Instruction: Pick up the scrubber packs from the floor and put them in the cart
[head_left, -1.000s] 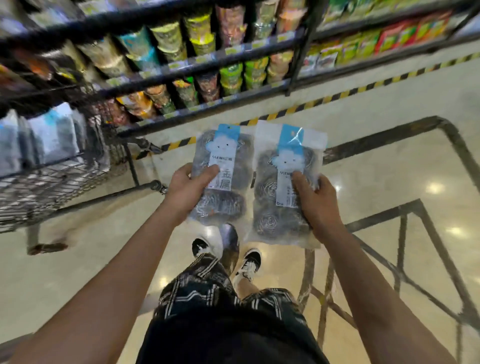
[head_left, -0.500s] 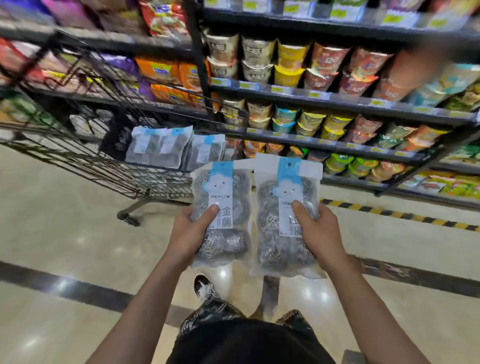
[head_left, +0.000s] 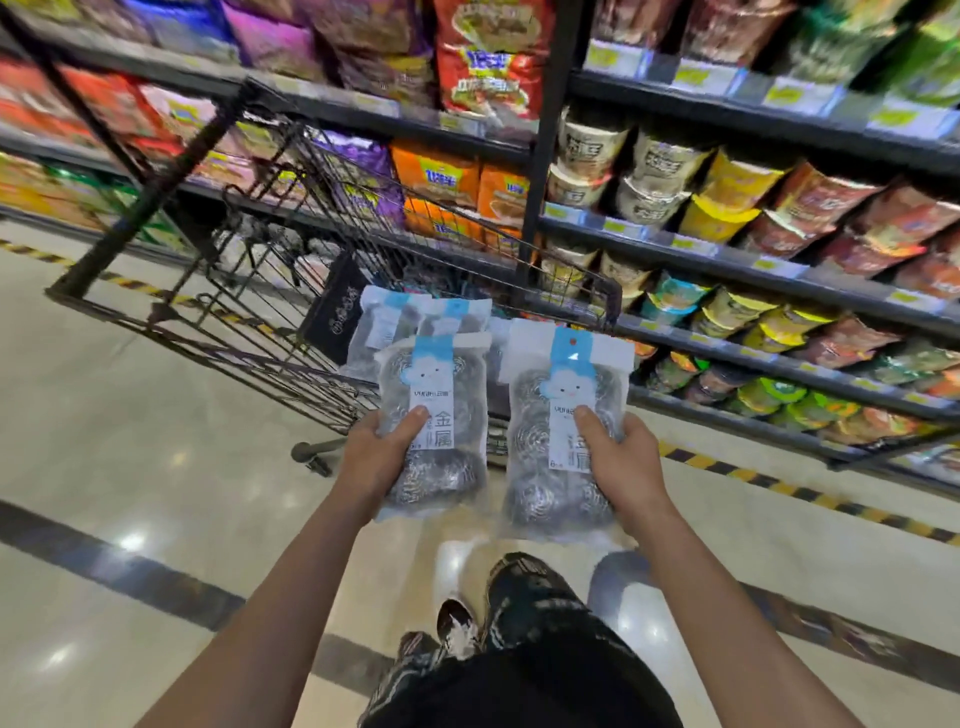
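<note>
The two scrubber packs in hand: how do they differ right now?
The left-hand scrubber pack sits lower in view, its header below that of the right-hand scrubber pack. The left hand grips one from its left edge, the right hand the other from its right edge. Both are clear bags of steel scourers with blue cloud labels, thumbs on the front, short of the cart.

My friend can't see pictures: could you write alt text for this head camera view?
A person's left hand and right hand each hold a scrubber pack just short of a wire cart with more packs inside, beside snack shelves.
</note>
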